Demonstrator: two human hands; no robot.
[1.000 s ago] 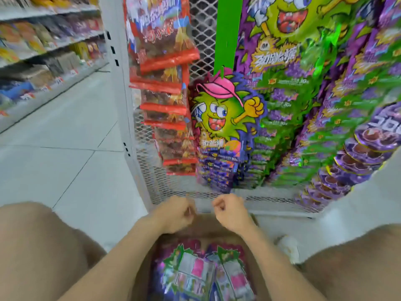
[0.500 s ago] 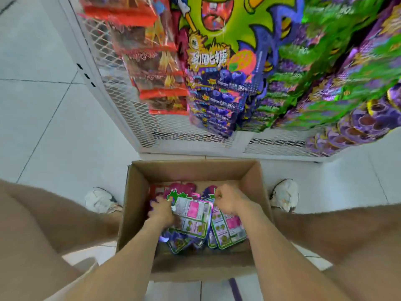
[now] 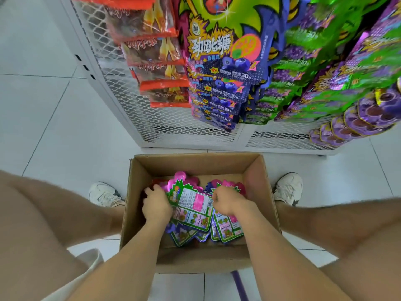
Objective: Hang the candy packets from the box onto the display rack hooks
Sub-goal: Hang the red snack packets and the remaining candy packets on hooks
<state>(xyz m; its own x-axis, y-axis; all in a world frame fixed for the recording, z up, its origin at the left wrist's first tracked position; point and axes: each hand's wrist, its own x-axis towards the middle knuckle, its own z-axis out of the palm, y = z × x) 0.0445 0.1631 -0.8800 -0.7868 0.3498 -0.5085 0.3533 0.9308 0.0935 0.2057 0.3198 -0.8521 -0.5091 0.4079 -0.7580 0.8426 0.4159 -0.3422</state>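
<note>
1 packet (image 3: 193, 205) between left hand (image 3: 156, 206), right hand (image 3: 227, 202)

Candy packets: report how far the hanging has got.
Done: the display rack already carries rows of hung packets. In hand: left hand and right hand both grip candy packets inside the box, none lifted yet. Left: that pile still needs hanging.
</note>
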